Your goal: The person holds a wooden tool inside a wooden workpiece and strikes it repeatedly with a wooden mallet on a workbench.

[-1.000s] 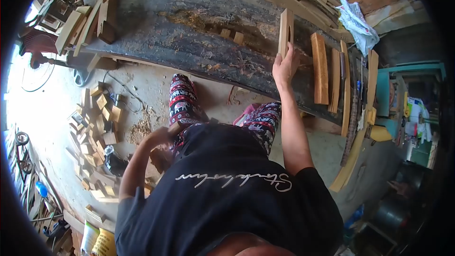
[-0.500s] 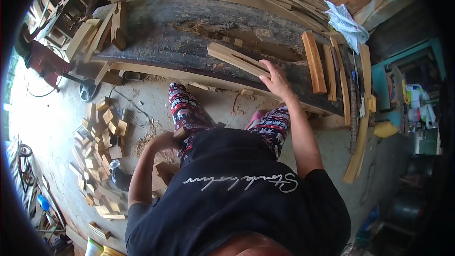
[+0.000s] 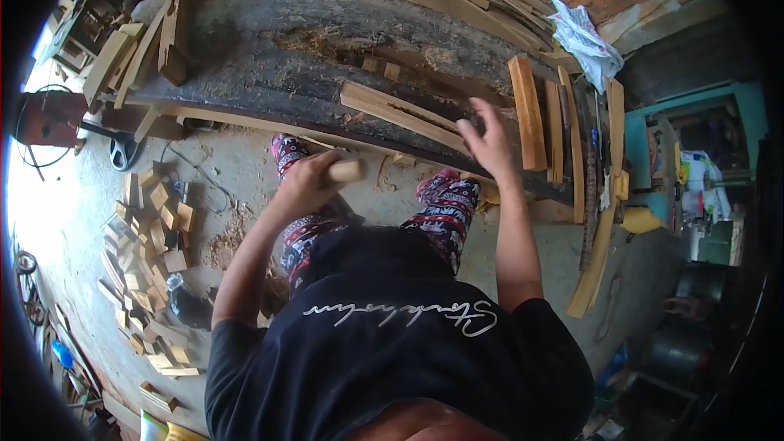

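My left hand (image 3: 305, 183) is closed around a short, rounded piece of pale wood (image 3: 346, 171), whose end sticks out to the right, above my knees. Most of that piece is hidden in the fist. My right hand (image 3: 492, 147) is open, thumb and fingers apart, over the right end of a wooden board (image 3: 404, 120) with a long dark slot along it. The board lies slanted on a large dark slab of wood (image 3: 233, 37) strewn with shavings. Small wood blocks (image 3: 392, 72) sit in a hollow of the slab behind the board.
A thick reddish wood bar (image 3: 527, 114) and several thin strips lie across the slab's right end, by a crumpled white bag (image 3: 586, 42). Many cut wood blocks (image 3: 151, 237) are heaped on the floor at left, near a red machine (image 3: 51, 118). Long planks line the brick wall.
My left hand has risen from beside my left thigh, bringing the rounded wood piece forward. My right hand has lifted off the slotted board. The view has shifted slightly.
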`<move>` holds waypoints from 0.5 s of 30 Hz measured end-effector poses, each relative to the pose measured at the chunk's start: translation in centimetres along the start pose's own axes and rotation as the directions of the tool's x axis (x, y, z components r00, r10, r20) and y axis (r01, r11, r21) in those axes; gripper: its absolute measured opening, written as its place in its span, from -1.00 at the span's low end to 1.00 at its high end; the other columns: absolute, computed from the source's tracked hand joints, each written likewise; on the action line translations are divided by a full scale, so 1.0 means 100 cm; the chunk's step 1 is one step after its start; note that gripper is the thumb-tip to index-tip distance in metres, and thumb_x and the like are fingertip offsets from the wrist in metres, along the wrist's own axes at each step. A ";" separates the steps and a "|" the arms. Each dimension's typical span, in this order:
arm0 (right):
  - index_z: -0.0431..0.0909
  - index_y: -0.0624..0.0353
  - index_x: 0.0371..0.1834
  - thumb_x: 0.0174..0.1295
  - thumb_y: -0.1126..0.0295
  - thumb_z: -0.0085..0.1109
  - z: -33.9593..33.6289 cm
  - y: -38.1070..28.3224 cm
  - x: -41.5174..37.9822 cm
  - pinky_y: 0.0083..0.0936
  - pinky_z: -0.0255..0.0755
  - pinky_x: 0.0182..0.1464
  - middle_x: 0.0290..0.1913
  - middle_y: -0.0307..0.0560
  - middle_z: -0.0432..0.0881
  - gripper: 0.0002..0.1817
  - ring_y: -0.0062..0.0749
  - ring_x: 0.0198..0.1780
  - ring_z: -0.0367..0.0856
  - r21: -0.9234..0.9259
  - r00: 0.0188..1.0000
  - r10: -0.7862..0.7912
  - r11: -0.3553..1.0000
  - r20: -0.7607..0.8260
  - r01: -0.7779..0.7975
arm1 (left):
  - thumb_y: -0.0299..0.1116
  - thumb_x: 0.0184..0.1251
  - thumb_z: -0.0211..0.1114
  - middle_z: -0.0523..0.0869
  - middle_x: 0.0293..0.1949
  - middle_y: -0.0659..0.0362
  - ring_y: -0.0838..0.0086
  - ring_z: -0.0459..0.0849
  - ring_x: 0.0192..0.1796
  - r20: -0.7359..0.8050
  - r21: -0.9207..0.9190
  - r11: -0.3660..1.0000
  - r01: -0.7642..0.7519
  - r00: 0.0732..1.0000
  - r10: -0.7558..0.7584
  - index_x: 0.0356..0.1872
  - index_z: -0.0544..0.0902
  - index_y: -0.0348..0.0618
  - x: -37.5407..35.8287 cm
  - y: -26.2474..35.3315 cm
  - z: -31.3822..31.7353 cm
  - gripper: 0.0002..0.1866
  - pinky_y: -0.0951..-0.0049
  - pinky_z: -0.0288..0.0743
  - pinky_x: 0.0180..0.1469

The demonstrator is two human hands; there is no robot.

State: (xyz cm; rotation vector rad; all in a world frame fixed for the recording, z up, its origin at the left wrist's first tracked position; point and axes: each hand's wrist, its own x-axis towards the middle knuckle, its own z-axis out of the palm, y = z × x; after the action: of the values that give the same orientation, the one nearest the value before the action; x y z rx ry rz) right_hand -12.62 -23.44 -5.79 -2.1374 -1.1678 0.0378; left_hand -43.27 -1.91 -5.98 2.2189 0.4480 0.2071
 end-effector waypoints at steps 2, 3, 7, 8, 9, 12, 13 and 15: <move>0.46 0.14 0.22 0.23 0.20 0.33 -0.014 0.024 0.007 -0.13 0.35 0.27 0.16 0.14 0.52 -0.47 0.05 0.24 0.46 -0.060 0.984 0.095 0.993 -0.149 -0.104 | -0.41 -0.05 0.49 0.72 -0.15 -0.04 0.02 0.72 -0.07 -0.028 -0.027 0.973 -0.231 0.973 0.231 -0.05 0.62 -0.19 0.022 0.022 0.016 -0.55 0.19 0.59 -0.09; 0.44 0.14 0.24 0.24 0.18 0.31 -0.025 0.039 0.008 -0.12 0.35 0.27 0.15 0.14 0.50 -0.46 0.08 0.24 0.45 -0.219 0.974 0.113 0.963 -0.196 -0.155 | -0.42 -0.08 0.48 0.71 -0.18 -0.02 0.02 0.71 -0.10 -0.056 -0.033 0.948 -0.317 0.947 0.315 -0.10 0.62 -0.17 0.029 0.043 0.019 -0.58 0.16 0.58 -0.10; 0.35 0.13 0.31 0.27 0.11 0.25 -0.055 0.086 0.015 -0.08 0.35 0.27 0.20 0.16 0.43 -0.39 0.17 0.24 0.42 -0.554 0.917 0.282 0.732 -0.283 -0.397 | -0.39 -0.16 0.45 0.61 -0.36 0.10 0.09 0.66 -0.23 -0.121 -0.031 0.800 -0.599 0.797 0.592 -0.30 0.57 -0.09 0.067 0.100 0.043 -0.68 0.13 0.54 -0.16; 0.32 0.15 0.32 0.26 0.07 0.25 -0.056 0.099 0.014 -0.06 0.35 0.28 0.21 0.18 0.41 -0.35 0.18 0.24 0.41 -0.564 0.888 0.336 0.687 -0.313 -0.459 | -0.37 -0.18 0.46 0.58 -0.40 0.12 0.12 0.64 -0.25 -0.141 -0.020 0.766 -0.643 0.760 0.634 -0.35 0.55 -0.07 0.075 0.108 0.051 -0.69 0.13 0.53 -0.18; 0.29 0.17 0.33 0.25 0.02 0.25 -0.054 0.110 0.016 -0.05 0.35 0.28 0.22 0.20 0.39 -0.31 0.19 0.25 0.40 -0.570 0.856 0.387 0.638 -0.343 -0.517 | -0.35 -0.19 0.46 0.57 -0.41 0.13 0.13 0.63 -0.26 -0.178 -0.027 0.735 -0.677 0.727 0.663 -0.36 0.54 -0.06 0.084 0.117 0.055 -0.68 0.15 0.52 -0.20; 0.29 0.24 0.33 0.24 -0.01 0.26 -0.045 0.128 0.017 -0.04 0.34 0.30 0.22 0.26 0.38 -0.27 0.18 0.29 0.38 -0.515 0.822 0.490 0.645 -0.288 -0.565 | -0.33 -0.23 0.45 0.55 -0.42 0.14 0.14 0.61 -0.27 -0.254 -0.046 0.699 -0.714 0.685 0.683 -0.38 0.52 -0.05 0.109 0.131 0.068 -0.67 0.15 0.50 -0.23; 0.33 0.26 0.26 0.23 -0.03 0.27 -0.040 0.131 0.015 -0.04 0.36 0.29 0.21 0.28 0.40 -0.29 0.20 0.28 0.41 -0.528 0.810 0.494 0.617 -0.316 -0.583 | -0.32 -0.22 0.44 0.55 -0.43 0.15 0.14 0.60 -0.28 -0.262 -0.039 0.700 -0.713 0.684 0.681 -0.39 0.51 -0.05 0.116 0.132 0.070 -0.68 0.15 0.49 -0.24; 0.35 0.27 0.22 0.21 -0.04 0.29 -0.039 0.129 0.019 -0.04 0.38 0.29 0.19 0.29 0.42 -0.30 0.20 0.26 0.43 -0.534 0.786 0.535 0.586 -0.309 -0.609 | -0.31 -0.19 0.43 0.55 -0.43 0.16 0.12 0.61 -0.28 -0.285 -0.046 0.714 -0.699 0.694 0.661 -0.41 0.51 -0.05 0.126 0.133 0.074 -0.70 0.13 0.48 -0.27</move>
State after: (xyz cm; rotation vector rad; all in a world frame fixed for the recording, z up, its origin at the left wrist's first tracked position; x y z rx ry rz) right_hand -0.77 -28.80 -9.82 -2.9855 -0.3615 -0.2046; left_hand -26.13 -10.04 -0.43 2.1159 -0.2984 0.8998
